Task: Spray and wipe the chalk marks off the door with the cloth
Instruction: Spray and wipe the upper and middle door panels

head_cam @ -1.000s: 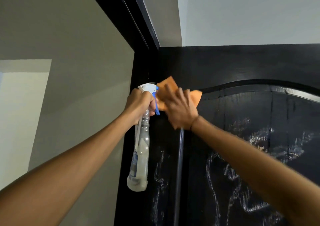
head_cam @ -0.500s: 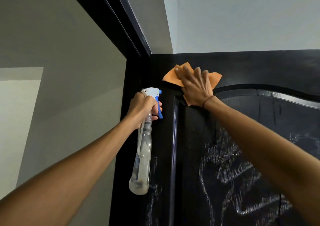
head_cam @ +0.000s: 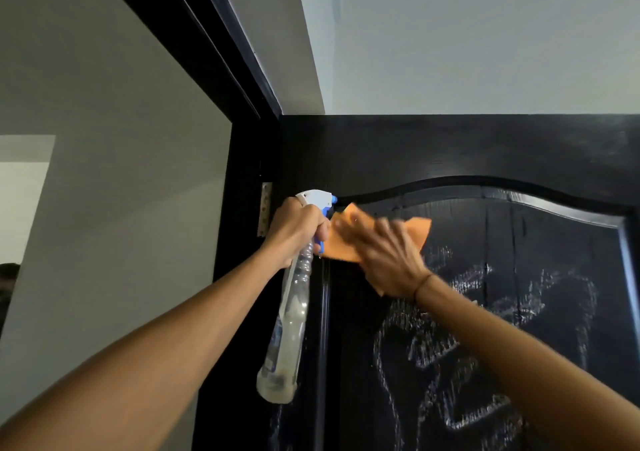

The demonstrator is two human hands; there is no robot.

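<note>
A black door (head_cam: 485, 153) with a curved raised panel fills the right side. White chalk marks (head_cam: 460, 353) cover the panel below my arms. My right hand (head_cam: 388, 256) lies flat on an orange cloth (head_cam: 341, 243), pressing it against the panel's upper left corner; the hand is blurred. My left hand (head_cam: 298, 229) grips the neck of a clear spray bottle (head_cam: 289, 322) with a white and blue trigger head, held upright just left of the cloth, in front of the door's left stile.
The black door frame (head_cam: 221, 70) runs up and left of the door, with a metal hinge (head_cam: 266, 211) at its edge. A grey wall (head_cam: 104, 173) stands at the left. White wall and ceiling lie above the door.
My right hand has slid the cloth down from the door's top rail onto the panel's upper left corner, close to the bottle. The left hand with the bottle stays about where it was.
</note>
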